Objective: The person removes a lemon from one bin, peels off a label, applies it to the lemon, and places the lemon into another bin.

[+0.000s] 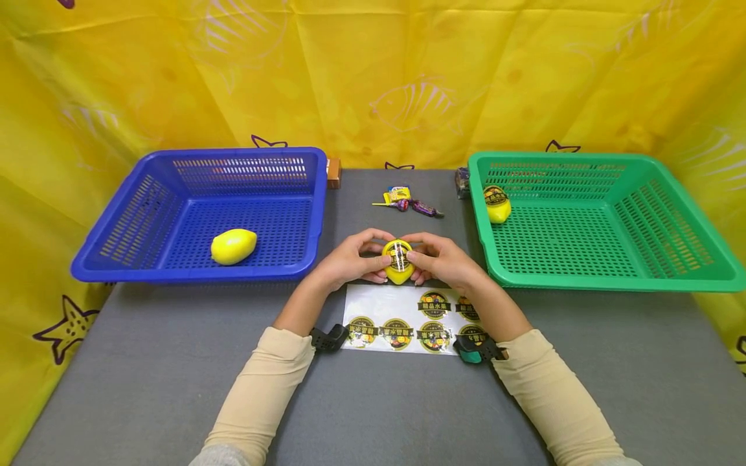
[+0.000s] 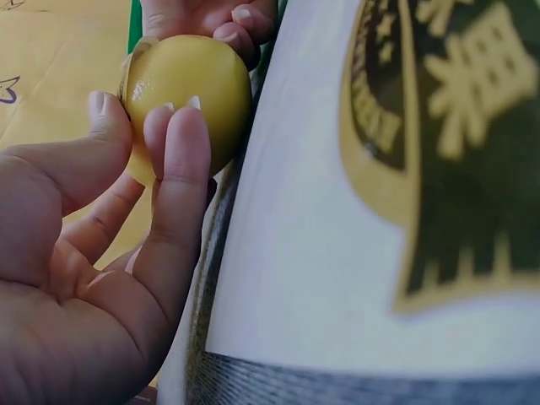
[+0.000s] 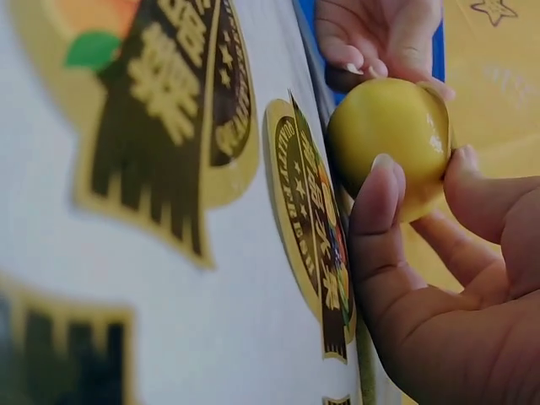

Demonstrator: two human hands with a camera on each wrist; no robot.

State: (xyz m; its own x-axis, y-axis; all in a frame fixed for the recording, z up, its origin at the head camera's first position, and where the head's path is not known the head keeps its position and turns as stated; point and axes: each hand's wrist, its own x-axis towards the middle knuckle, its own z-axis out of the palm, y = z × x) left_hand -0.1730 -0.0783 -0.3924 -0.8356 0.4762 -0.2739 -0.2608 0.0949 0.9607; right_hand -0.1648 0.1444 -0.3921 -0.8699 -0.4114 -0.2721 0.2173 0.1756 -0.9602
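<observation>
A: Nearest to us are our two sleeves, then the wrist straps, and just past them the sticker sheet (image 1: 408, 320) lying flat on the grey table (image 1: 146, 375), with round labels in rows.

B: Right above the sheet's far edge we hold the lemon (image 1: 399, 262) between both hands. Our left hand (image 1: 350, 259) has thumb and fingers curled round its left side; our right hand (image 1: 445, 259) pinches it from the right the same way.

A: We judge that grip steadies it while both thumbs press down the sticker on its top face. The sheet sits just under the hands so that labels are within easy reach.

B: The left wrist view shows fingertips on the bare yellow peel, and the sticker's face is turned away there. How well the label's edges are stuck down we cannot tell.

A: Further out, the blue basket (image 1: 116, 259) on the left holds one plain lemon (image 1: 233, 246), and the green basket (image 1: 583, 281) on the right holds a labelled lemon (image 1: 497, 204) in its far left corner.

B: Between the baskets lie some wrapped sweets (image 1: 408, 200). A small brown block behind the blue basket and a dark packet behind the green one are half hidden, and we cannot make them out.
</observation>
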